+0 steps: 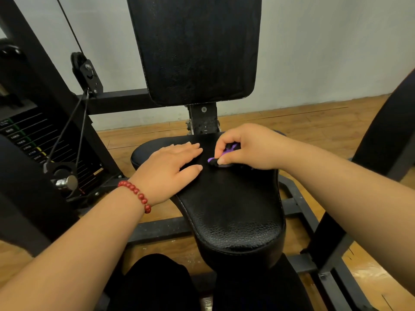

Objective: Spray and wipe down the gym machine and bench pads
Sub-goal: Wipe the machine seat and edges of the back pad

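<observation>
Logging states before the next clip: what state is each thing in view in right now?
left hand: open, flat on the seat pad.
right hand: fingers curled round a purple-and-black item, at the seat pad's far end.
purple-and-black item: held, mostly hidden; kind unclear.
seat pad: level, glossy at the near end.
back pad: upright, surface speckled.

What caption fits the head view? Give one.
Left hand flat on the seat pad, right hand gripping a small purple-and-black object on it.
</observation>
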